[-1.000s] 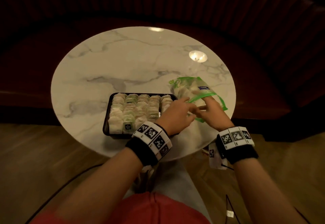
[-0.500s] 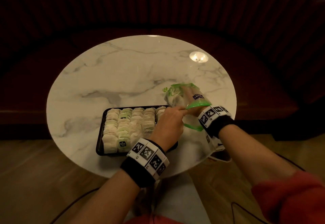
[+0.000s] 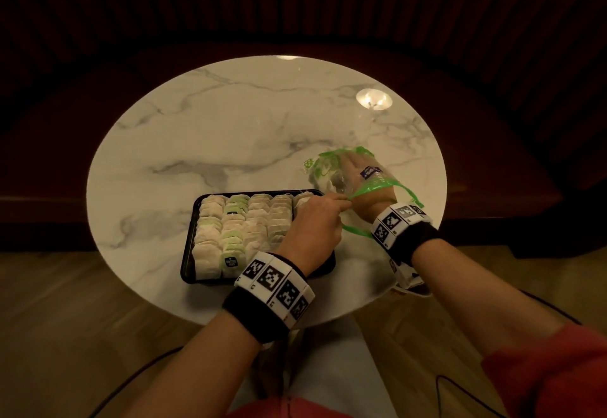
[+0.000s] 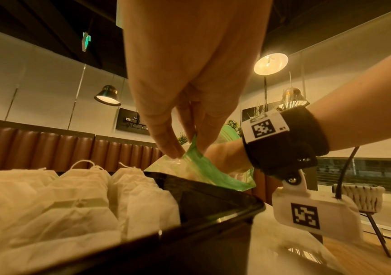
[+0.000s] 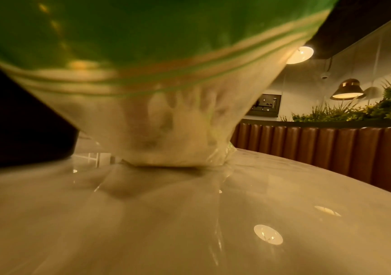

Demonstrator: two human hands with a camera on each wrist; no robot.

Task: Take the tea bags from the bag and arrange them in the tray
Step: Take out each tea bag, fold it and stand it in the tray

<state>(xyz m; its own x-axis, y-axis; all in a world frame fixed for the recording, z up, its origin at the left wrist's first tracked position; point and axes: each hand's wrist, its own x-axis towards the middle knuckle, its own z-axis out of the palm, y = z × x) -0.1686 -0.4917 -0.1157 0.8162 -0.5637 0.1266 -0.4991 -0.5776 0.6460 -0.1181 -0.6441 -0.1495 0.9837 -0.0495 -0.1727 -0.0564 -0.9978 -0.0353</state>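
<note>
I see my left hand (image 3: 313,224) over the right end of the black tray (image 3: 190,263), its thumb and fingertips (image 4: 166,147) pinching the green zip edge at the mouth of the clear plastic bag (image 3: 331,171). My right hand (image 3: 368,187) is pushed wrist-deep into that bag, which lies on the marble table (image 3: 230,128) just right of the tray's far right corner. Through the plastic I can make out the back of the hand, but I cannot tell how its fingers lie or whether they hold anything; the right wrist view shows only blurred film and pale shapes at the bag's bottom, resting on the tabletop. The tea bags (image 3: 236,227) in the tray stand packed in neat columns from its left edge across most of its width, some white and some pale green, strings showing at their tops in the left wrist view. The tray's near right corner (image 4: 225,206) is bare black. The tray sits near the table's near edge, left of centre. Both wrists wear black bands with patterned marker tags (image 3: 272,281).
</note>
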